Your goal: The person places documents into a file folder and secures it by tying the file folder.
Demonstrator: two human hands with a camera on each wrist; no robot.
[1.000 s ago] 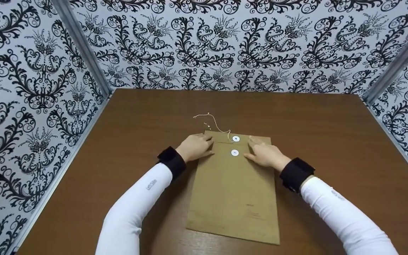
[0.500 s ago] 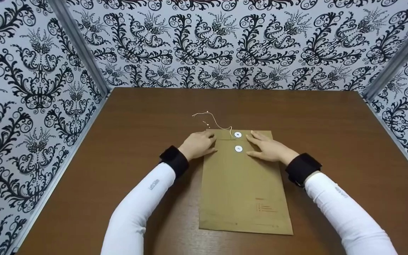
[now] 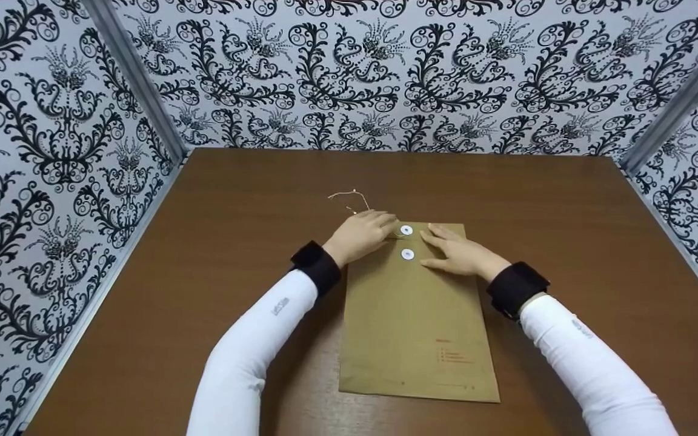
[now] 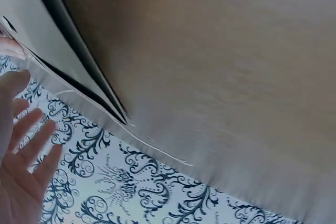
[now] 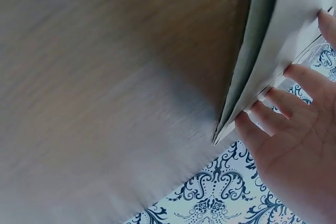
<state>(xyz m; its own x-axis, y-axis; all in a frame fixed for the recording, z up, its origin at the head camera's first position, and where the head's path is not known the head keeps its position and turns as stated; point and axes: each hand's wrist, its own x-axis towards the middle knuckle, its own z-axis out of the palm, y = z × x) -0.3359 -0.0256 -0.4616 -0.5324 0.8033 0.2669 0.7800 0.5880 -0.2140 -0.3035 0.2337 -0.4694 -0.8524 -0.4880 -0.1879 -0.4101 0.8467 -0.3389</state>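
Observation:
A brown paper envelope lies on the table, its flap edge at the far side. Two white round buttons sit on it, an upper one on the flap and a lower one just below. My left hand is over the flap's left part, its fingers reaching toward the upper button; the left wrist view shows those fingers spread and apart from the paper. A thin pale string trails past the far edge, partly hidden by this hand. With extended fingertips, my right hand presses the flap's right side.
The brown wooden table extends around the envelope on all sides. Patterned black-and-white panels stand behind and at both sides, joined by grey metal posts. Red print marks the envelope's lower right.
The envelope has straightened and shifted slightly right, with its near end swinging right. My left hand has left its left edge and moved right over the flap and string. My right hand stays on the flap.

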